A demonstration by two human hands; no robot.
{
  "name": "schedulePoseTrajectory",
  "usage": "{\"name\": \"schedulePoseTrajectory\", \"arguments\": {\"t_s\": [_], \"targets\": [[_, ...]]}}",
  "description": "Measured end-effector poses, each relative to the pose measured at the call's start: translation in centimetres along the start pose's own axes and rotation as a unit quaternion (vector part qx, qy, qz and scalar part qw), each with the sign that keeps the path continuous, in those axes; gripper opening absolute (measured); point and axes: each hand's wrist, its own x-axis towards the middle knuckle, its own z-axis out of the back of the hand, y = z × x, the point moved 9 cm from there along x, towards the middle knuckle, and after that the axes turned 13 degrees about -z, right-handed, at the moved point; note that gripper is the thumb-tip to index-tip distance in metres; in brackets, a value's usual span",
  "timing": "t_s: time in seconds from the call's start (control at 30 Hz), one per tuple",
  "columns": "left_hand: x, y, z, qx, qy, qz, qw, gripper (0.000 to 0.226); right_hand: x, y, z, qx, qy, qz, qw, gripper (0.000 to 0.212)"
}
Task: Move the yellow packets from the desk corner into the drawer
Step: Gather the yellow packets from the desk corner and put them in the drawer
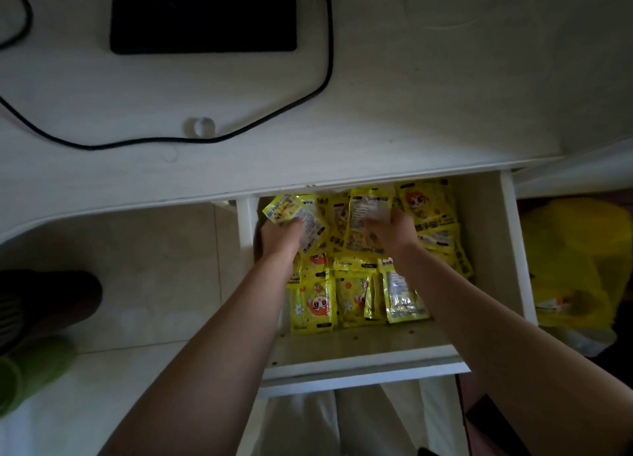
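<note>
The white drawer (pixel 486 250) stands pulled out under the desk edge, filled with several yellow packets (pixel 313 305) printed with a cartoon face. My left hand (pixel 279 238) is inside the drawer at its back left and grips a small bunch of yellow packets (pixel 294 214). My right hand (pixel 394 231) is beside it at the back middle and holds another yellow packet (pixel 368 204) by its lower edge. Both forearms reach in from the bottom of the view.
The white desk top (pixel 445 96) carries a black flat device (pixel 203 14), a black cable (pixel 308 96) and a small round white cap (pixel 202 126). A yellow bag (pixel 575 260) lies on the floor right of the drawer. Dark and green shapes sit at the left.
</note>
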Motion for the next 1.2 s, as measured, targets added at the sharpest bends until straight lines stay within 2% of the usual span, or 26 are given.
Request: {"name": "schedulePoseTrajectory", "arguments": {"t_s": [0.17, 0.33, 0.43, 0.5, 0.6, 0.73, 0.87, 1.0, 1.13, 1.2], "targets": [[-0.7, -0.5, 0.7, 0.057, -0.003, -0.009, 0.998, 0.016, -0.2, 0.2, 1.2, -0.089, -0.033, 0.019, 0.995, 0.036], [-2.6, -1.4, 1.3, 0.123, 0.034, -0.041, 0.991, 0.016, -0.9, -0.9, 2.5, -0.086, -0.006, 0.001, 0.996, 0.027], [-4.2, -2.6, 1.8, 0.145, 0.065, -0.075, 0.985, 0.016, -2.0, -1.9, 4.2, -0.099, -0.019, -0.010, 0.995, 0.019], [-5.1, -3.2, 2.2, 0.154, 0.081, -0.103, 0.979, 0.016, -2.5, -1.7, 5.1, -0.133, -0.041, 0.009, 0.990, 0.023], [-7.7, -5.0, 4.2, 0.145, 0.077, -0.143, 0.976, 0.009, -6.7, 0.5, 5.3, -0.216, -0.052, 0.070, 0.973, 0.019], [-10.5, -5.8, 9.0, 0.124, 0.004, -0.184, 0.975, 0.023, -11.9, 1.9, 3.5, -0.287, -0.036, 0.149, 0.945, 0.038], [-13.3, -4.5, 13.7, 0.151, -0.030, -0.215, 0.965, 0.020, -16.5, 2.5, -0.4, -0.358, -0.012, 0.237, 0.903, 0.035], [-15.8, -2.4, 17.9, 0.198, -0.049, -0.247, 0.947, 0.025, -20.7, 1.9, -5.8, -0.464, 0.001, 0.313, 0.829, 0.030], [-17.4, 0.4, 22.4, 0.217, -0.067, -0.235, 0.945, 0.028, -25.0, 0.4, -12.4, -0.524, 0.037, 0.373, 0.765, 0.031], [-17.8, 2.2, 25.0, 0.214, -0.085, -0.218, 0.948, 0.027, -27.0, -0.3, -15.8, -0.533, 0.054, 0.391, 0.748, 0.026]]}}
